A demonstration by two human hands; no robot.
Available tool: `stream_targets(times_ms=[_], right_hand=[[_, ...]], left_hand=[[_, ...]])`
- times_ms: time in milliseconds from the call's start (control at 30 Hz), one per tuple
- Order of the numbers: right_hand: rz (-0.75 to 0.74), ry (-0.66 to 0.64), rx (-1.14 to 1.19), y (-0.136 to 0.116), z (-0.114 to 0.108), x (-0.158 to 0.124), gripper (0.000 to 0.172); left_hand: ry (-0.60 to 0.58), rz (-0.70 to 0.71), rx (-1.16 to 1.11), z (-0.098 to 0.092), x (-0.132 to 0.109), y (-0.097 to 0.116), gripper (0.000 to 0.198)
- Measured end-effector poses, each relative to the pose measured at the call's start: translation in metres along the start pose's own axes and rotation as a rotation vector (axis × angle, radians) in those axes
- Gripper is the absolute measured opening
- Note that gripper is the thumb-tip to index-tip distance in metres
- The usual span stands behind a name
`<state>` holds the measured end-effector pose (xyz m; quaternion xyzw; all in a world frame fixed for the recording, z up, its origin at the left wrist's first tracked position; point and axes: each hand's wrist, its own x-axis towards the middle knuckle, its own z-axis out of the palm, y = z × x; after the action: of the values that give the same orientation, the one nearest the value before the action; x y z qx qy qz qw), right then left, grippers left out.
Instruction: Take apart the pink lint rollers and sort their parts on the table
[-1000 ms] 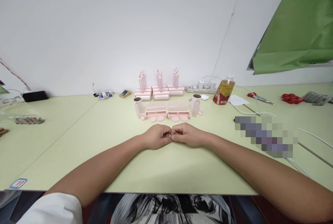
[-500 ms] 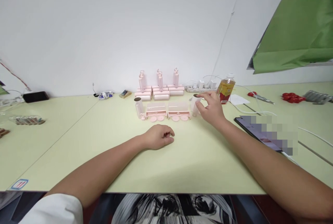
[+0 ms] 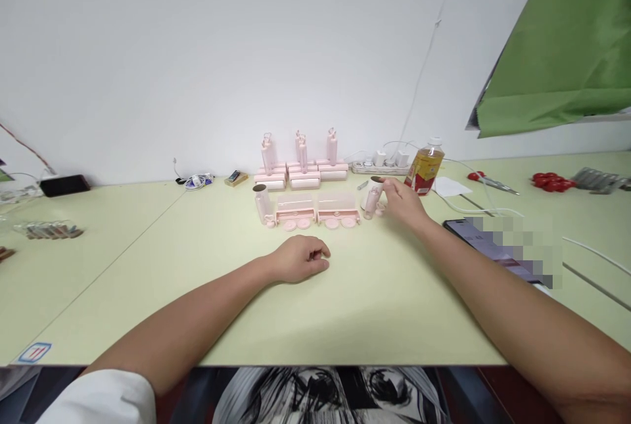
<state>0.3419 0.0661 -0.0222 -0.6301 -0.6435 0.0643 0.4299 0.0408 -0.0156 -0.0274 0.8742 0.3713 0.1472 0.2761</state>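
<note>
My right hand [image 3: 405,202] is at the right end of the row of pink parts. Its bent fingers press against the far right side of an upright white roll [image 3: 375,184] with a dark hollow core; the thumb is mostly hidden. A small clear pink tube [image 3: 372,204] leans in front of that roll. My left hand [image 3: 300,258] rests on the table, loosely curled, thumb apart from the fingers, holding nothing. Beyond it lie two pink open holders [image 3: 296,213] with clear covers and several pink discs [image 3: 332,223]. Another white roll [image 3: 261,204] stands at their left.
Behind stand several pink-and-white rollers [image 3: 305,180] with upright pink tubes [image 3: 302,154]. A power strip [image 3: 379,168] and a drink bottle [image 3: 424,167] are at the back right. A phone [image 3: 493,250] with cables lies near my right forearm. Red-handled pliers [image 3: 493,182] are farther right.
My right hand has turned and shifted slightly right, its fingers moving from over the right roll's top to its side. The small tube now shows in front. My left hand stays still.
</note>
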Motion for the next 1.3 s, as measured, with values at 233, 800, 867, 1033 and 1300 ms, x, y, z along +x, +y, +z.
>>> stream_targets(times_ms=[233, 800, 867, 1033, 1300], right_hand=[[0.079, 0.227, -0.032, 0.006, -0.014, 0.006, 0.020], [0.107, -0.727, 0.557, -0.090, 0.020, -0.080, 0.029], [-0.098, -0.564, 0.260, -0.081, 0.018, -0.075, 0.020], [-0.220, -0.490, -0.160, -0.064, 0.017, -0.062, 0.036], [-0.273, -0.505, -0.286, -0.067, 0.023, -0.070, 0.043]], left_hand=[[0.001, -0.010, -0.008, -0.001, -0.001, 0.001, 0.026], [0.516, 0.316, -0.129, 0.003, 0.000, -0.007, 0.057], [0.519, 0.289, -0.144, 0.002, -0.001, -0.005, 0.046], [0.409, 0.181, -0.169, 0.000, 0.000, -0.006, 0.038], [0.292, 0.129, -0.138, 0.000, 0.003, -0.007, 0.036]])
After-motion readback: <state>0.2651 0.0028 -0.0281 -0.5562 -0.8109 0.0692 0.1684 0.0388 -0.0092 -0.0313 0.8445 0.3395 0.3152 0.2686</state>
